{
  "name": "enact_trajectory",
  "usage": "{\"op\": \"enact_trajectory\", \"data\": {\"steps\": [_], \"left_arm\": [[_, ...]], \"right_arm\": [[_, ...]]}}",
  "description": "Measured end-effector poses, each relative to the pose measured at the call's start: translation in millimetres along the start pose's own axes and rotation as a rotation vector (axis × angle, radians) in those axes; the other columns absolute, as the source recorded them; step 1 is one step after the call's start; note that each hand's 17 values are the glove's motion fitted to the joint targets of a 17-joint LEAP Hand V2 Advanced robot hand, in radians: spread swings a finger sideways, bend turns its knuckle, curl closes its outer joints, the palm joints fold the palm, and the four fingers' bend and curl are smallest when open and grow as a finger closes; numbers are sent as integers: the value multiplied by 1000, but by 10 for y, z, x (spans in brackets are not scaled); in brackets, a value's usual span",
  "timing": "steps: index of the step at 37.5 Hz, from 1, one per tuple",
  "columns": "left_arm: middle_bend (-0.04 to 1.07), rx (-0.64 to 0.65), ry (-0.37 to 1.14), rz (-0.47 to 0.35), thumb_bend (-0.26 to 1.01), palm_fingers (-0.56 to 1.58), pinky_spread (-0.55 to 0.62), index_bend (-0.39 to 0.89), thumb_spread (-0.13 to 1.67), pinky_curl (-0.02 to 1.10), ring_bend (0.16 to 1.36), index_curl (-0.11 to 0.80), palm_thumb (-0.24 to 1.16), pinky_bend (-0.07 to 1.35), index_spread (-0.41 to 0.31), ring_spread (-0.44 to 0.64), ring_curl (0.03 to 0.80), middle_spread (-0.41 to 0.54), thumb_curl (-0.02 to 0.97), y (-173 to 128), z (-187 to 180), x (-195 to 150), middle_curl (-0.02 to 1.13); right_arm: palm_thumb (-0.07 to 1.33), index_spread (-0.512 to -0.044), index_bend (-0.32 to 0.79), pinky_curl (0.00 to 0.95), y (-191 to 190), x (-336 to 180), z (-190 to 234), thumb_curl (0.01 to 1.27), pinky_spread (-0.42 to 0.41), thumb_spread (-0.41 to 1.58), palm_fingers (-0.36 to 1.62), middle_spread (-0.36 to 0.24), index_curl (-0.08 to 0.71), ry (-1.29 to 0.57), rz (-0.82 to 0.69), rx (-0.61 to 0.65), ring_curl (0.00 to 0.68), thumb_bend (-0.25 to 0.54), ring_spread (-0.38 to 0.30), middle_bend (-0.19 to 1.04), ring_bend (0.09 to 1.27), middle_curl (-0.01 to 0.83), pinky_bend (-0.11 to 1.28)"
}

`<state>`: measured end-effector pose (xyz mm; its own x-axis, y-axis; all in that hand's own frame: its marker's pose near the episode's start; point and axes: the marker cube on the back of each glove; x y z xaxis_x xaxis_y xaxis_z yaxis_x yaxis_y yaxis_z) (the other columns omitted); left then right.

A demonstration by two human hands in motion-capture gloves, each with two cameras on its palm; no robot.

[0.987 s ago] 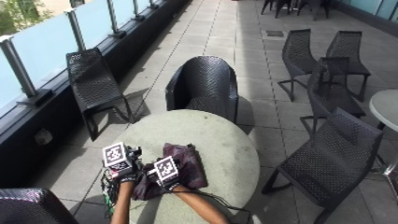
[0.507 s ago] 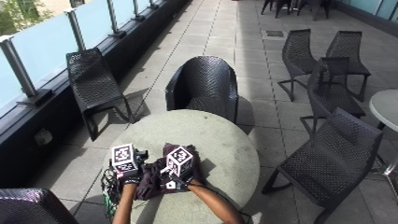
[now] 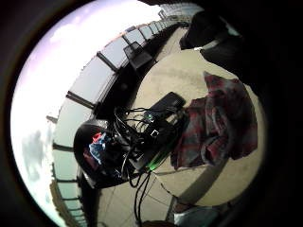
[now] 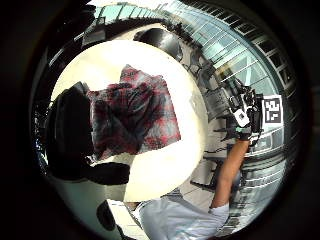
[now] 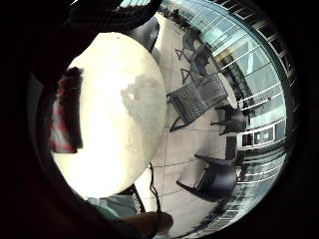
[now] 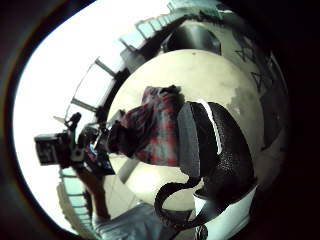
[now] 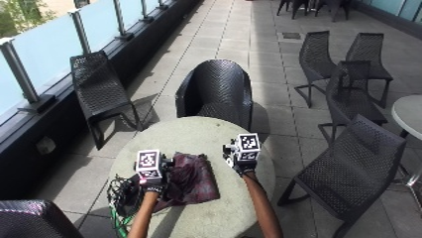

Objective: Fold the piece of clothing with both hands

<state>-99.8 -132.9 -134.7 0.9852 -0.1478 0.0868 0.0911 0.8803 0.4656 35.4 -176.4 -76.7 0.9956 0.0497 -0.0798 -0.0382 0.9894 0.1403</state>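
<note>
Lying bunched on the round grey stone table (image 7: 198, 134), the dark red plaid garment (image 7: 191, 183) is released by the right hand (image 7: 241, 157) (now apart; fingers unreadable). The left hand (image 7: 153, 177) stays at its edge, grip unclear; refolding is judged pending.

Red-and-dark plaid cloth garment (image 4: 132, 115) lies rumpled on round pale table (image 4: 180, 155), below my palm. My other gloved hand (image 4: 245, 117) raised beyond table edge, apart from garment.
</note>
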Motion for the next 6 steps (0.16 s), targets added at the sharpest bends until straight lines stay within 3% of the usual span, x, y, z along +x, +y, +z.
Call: {"op": "enact_trajectory", "data": {"steps": [3,6], "left_arm": [[185,-148,66,10,103,445,349,125,1517,380,602,283,469,329,-76,122,321,-19,289,185,35,142,366],[184,-180,73,13,100,447,349,124,1515,382,600,283,469,332,-76,122,321,-20,290,223,23,180,366]], "right_arm": [[563,-361,175,301,12,105,-51,383,207,1269,300,-125,238,-30,33,29,332,-10,37,255,357,356,547],[560,-362,172,296,9,141,-46,372,221,1297,305,-120,252,-39,45,38,327,-9,48,249,344,358,519]]}}
